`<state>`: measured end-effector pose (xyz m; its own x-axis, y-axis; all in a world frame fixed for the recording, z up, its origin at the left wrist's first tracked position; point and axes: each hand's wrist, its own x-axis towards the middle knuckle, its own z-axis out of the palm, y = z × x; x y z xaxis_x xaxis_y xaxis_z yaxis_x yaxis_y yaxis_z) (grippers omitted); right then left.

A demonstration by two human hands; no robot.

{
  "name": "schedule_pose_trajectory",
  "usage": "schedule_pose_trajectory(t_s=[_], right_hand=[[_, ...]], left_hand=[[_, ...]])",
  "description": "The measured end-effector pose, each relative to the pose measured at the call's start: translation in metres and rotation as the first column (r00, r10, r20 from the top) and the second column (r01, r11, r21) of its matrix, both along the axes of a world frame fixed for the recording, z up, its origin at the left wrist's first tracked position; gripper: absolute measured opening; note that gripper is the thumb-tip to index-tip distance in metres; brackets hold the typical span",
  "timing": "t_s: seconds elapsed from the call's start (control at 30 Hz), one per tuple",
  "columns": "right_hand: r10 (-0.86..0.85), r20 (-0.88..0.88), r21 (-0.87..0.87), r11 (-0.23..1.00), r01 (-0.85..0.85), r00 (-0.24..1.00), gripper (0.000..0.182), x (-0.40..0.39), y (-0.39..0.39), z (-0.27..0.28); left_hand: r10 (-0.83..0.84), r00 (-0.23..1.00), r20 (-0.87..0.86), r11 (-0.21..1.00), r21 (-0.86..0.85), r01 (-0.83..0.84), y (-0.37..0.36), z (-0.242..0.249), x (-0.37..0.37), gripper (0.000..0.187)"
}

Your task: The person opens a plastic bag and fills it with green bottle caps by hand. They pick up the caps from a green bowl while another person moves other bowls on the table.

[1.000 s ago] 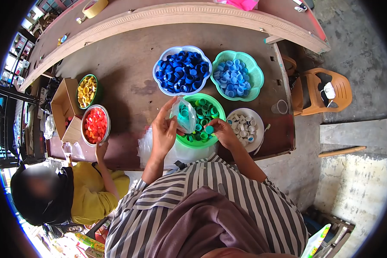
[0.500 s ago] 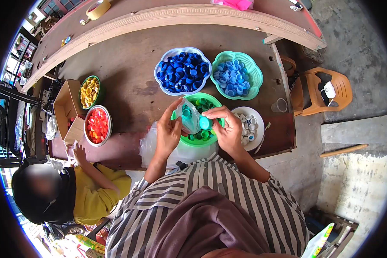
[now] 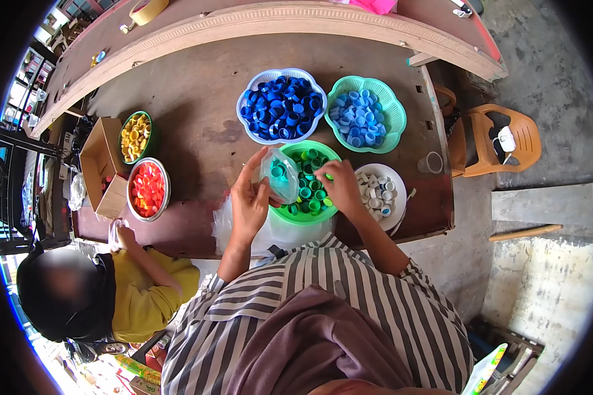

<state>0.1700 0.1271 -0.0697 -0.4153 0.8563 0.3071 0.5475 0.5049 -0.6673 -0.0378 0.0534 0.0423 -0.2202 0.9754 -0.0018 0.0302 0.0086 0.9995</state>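
Observation:
My left hand (image 3: 250, 197) grips a clear plastic bag (image 3: 284, 187) by its edge, and teal bottle caps (image 3: 279, 170) show through the film. The bag hangs over the left part of a bright green basin (image 3: 333, 153) of green bottle caps (image 3: 314, 192). Above the right side of that basin is my right hand (image 3: 344, 187), its fingers curled and pinched together. Whatever those fingertips hold, if anything, is too small to make out. Flat clear plastic bags (image 3: 227, 227) lie on the table beneath my left wrist.
Beyond the basin stand a basket of dark blue caps (image 3: 282, 108) and one of light blue caps (image 3: 359, 118). White caps (image 3: 379, 194) fill a bowl at right. Red caps (image 3: 148, 189), yellow caps (image 3: 135, 137) and a cardboard box (image 3: 99, 164) are left, near another person (image 3: 145, 289).
The teal cap pinched in my right hand is gone from its fingers. That hand has moved slightly right, away from the bag. My left hand and the bag have shifted slightly left.

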Motion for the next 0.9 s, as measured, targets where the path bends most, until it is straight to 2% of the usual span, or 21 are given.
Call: schedule_pose_trajectory(t_s=[0.07,0.13,0.27,0.4,0.47,0.5,0.57,0.6,0.63,0.67,0.73,0.8,0.9], right_hand=[[0.008,0.056,-0.043,0.999,-0.006,0.998,0.013,-0.002,-0.011,-0.028],[0.069,0.2,-0.035,0.997,-0.063,0.977,0.012,-0.006,-0.021,-0.047],[0.012,0.287,0.056,0.998,-0.029,0.958,0.009,-0.018,-0.029,-0.062],[0.036,0.383,0.074,0.995,-0.069,0.923,0.01,-0.018,-0.024,-0.064],[0.008,0.21,0.037,0.999,-0.016,0.978,0.01,-0.016,-0.023,-0.063],[0.011,0.21,0.036,0.999,-0.019,0.978,0.01,-0.014,-0.021,-0.064],[0.002,-0.087,-0.3,0.953,-0.028,0.996,0.013,-0.008,-0.018,-0.065],[0.002,-0.086,-0.301,0.953,-0.028,0.996,0.013,-0.004,-0.018,-0.066],[-0.105,-0.401,-0.615,0.767,-0.183,0.91,0.016,0.0,-0.017,-0.066],[-0.317,-0.604,-0.765,0.489,-0.42,0.731,0.019,0.004,-0.017,-0.067],[-0.332,-0.621,-0.762,0.469,-0.447,0.71,0.022,0.01,-0.016,-0.067],[-0.458,-0.625,-0.78,0.331,-0.531,0.632,0.023,0.013,-0.015,-0.059],[-0.508,-0.653,-0.746,0.305,-0.591,0.562,0.022,0.016,-0.017,-0.051]], left_hand=[[0.003,1.0,-0.01,1.0,-0.004,-0.003,0.002,0.002,-0.001,0.054],[0.008,1.0,-0.024,1.0,-0.011,-0.008,0.003,0.001,-0.003,0.054],[0.032,0.999,-0.009,0.999,0.002,-0.032,0.003,0.002,-0.01,0.053],[0.072,0.997,0.01,0.997,-0.008,-0.072,0.003,0.0,-0.019,0.052],[0.096,0.995,0.026,0.995,0.003,-0.096,0.004,-0.003,-0.021,0.052],[0.08,0.996,0.027,0.997,0.005,-0.081,0.003,-0.004,-0.023,0.052],[0.067,0.997,0.028,0.998,0.006,-0.067,0.003,-0.005,-0.023,0.052],[0.08,0.997,0.017,0.997,0.009,-0.08,0.003,-0.005,-0.022,0.053],[0.092,0.996,0.007,0.996,0.013,-0.092,0.004,-0.005,-0.02,0.053],[0.09,0.996,0.009,0.996,0.015,-0.09,0.005,-0.005,-0.019,0.053],[0.055,0.998,0.044,0.998,0.012,-0.056,0.006,-0.005,-0.016,0.053],[0.049,0.998,0.038,0.999,0.013,-0.05,0.007,-0.004,-0.014,0.053],[0.043,0.999,0.024,0.999,0.008,-0.043,0.008,-0.002,-0.01,0.052]])
